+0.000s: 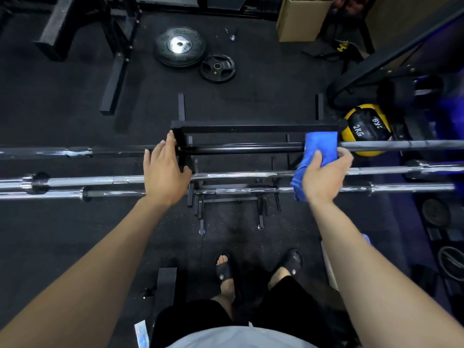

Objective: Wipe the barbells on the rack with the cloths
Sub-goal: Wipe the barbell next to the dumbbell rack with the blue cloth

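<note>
Three barbells lie across a black rack [253,128]. The top barbell [241,148] has a black shaft; below it run a chrome barbell [238,175] and a lower chrome barbell [241,190]. A blue cloth [320,144] is draped over the top barbell near the rack's right end, and my right hand [324,175] grips its lower part. My left hand [164,172] rests with straight fingers against the rack's left upright, above the chrome bars.
Black weight plates [179,46] and a smaller plate [217,68] lie on the floor beyond the rack. A yellow-and-black 2 kg ball [366,129] sits at right. A cardboard box [300,18] stands far back. My sandalled feet [224,272] are below.
</note>
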